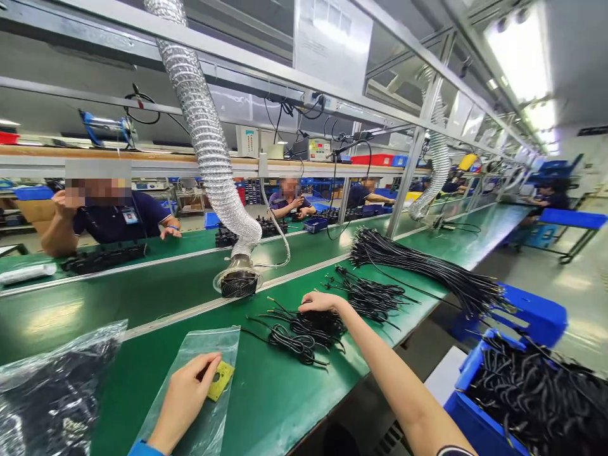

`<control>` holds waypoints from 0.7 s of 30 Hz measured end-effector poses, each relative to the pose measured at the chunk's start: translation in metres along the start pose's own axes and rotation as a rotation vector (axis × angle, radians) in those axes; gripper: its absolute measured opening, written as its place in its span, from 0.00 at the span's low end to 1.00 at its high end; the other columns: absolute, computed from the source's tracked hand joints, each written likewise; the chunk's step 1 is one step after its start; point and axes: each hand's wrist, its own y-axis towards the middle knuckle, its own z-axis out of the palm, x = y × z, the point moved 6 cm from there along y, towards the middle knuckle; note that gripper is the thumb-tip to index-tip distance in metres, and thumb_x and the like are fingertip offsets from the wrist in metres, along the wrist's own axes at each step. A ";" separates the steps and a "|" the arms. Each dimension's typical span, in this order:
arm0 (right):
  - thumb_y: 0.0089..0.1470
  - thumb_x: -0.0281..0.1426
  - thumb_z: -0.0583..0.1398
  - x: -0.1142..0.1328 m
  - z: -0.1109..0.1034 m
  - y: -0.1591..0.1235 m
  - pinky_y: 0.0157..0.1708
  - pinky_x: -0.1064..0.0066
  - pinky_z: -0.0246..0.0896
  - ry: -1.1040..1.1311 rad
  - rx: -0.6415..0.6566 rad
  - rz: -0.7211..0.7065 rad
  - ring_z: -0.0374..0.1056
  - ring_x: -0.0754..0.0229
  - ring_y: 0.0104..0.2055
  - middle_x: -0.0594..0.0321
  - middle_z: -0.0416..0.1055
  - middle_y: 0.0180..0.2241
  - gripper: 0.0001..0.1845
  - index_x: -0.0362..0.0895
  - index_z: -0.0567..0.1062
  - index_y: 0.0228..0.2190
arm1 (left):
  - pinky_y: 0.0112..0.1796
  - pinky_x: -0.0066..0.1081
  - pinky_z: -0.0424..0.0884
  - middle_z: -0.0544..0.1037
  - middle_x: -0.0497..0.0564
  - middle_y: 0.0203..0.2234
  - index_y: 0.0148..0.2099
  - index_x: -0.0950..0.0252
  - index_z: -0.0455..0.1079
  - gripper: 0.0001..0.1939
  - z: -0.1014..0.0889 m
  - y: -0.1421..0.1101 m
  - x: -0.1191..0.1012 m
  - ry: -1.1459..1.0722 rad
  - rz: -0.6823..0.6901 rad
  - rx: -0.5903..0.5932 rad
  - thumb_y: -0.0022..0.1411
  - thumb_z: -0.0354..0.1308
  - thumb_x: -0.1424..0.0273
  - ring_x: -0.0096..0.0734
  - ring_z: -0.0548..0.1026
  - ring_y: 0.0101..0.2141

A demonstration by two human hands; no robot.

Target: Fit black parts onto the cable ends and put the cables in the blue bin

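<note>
My left hand point(187, 392) rests on a clear plastic zip bag point(199, 380) lying flat on the green table, its thumb and fingers pinching a small yellow card point(220, 379) that sits on the bag. My right hand point(319, 303) reaches forward with fingers curled down onto a pile of coiled black cables point(308, 329). Whether it grips one is hidden. More coiled cables point(370, 294) lie just beyond it.
A long bundle of straight black cables point(427, 266) lies to the right. A blue bin point(522, 392) of cables stands at lower right. A silver exhaust hose point(209, 145) ends in a fan point(237, 282). A filled plastic bag point(52, 392) lies at left. Other people sit across the belt.
</note>
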 end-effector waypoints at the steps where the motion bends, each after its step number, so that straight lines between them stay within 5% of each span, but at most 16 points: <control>1: 0.49 0.34 0.62 -0.001 0.000 0.000 0.27 0.76 0.45 0.055 0.008 -0.020 0.55 0.69 0.27 0.63 0.67 0.27 0.13 0.35 0.72 0.31 | 0.34 0.17 0.72 0.79 0.41 0.34 0.35 0.56 0.79 0.16 0.001 0.000 0.001 0.014 0.015 0.002 0.61 0.53 0.54 0.24 0.78 0.34; 6: 0.37 0.32 0.63 0.005 0.006 -0.002 0.38 0.76 0.57 0.339 0.043 -0.166 0.65 0.65 0.38 0.55 0.71 0.41 0.18 0.36 0.68 0.32 | 0.33 0.17 0.72 0.79 0.42 0.34 0.34 0.56 0.79 0.18 0.003 0.001 -0.002 0.027 0.041 0.014 0.62 0.51 0.53 0.25 0.78 0.33; 11: 0.36 0.44 0.67 0.010 0.003 -0.007 0.41 0.72 0.58 0.486 0.012 -0.234 0.67 0.62 0.40 0.50 0.71 0.42 0.29 0.35 0.70 0.35 | 0.30 0.16 0.71 0.79 0.42 0.35 0.35 0.56 0.79 0.19 0.002 0.000 -0.002 0.040 0.037 0.030 0.62 0.51 0.53 0.25 0.78 0.32; 15: 0.38 0.52 0.64 0.010 -0.008 -0.008 0.36 0.73 0.57 0.600 -0.103 -0.265 0.67 0.62 0.36 0.51 0.71 0.35 0.35 0.36 0.66 0.37 | 0.31 0.14 0.70 0.79 0.40 0.34 0.35 0.54 0.79 0.16 0.003 -0.002 0.002 0.089 0.114 -0.001 0.62 0.52 0.55 0.23 0.78 0.32; 21: 0.41 0.50 0.58 0.017 -0.037 -0.003 0.29 0.73 0.54 0.700 -0.371 -0.345 0.58 0.66 0.24 0.66 0.60 0.21 0.32 0.36 0.64 0.39 | 0.31 0.14 0.70 0.79 0.40 0.35 0.36 0.55 0.79 0.17 0.007 -0.003 0.004 0.120 0.152 0.028 0.63 0.51 0.55 0.23 0.78 0.33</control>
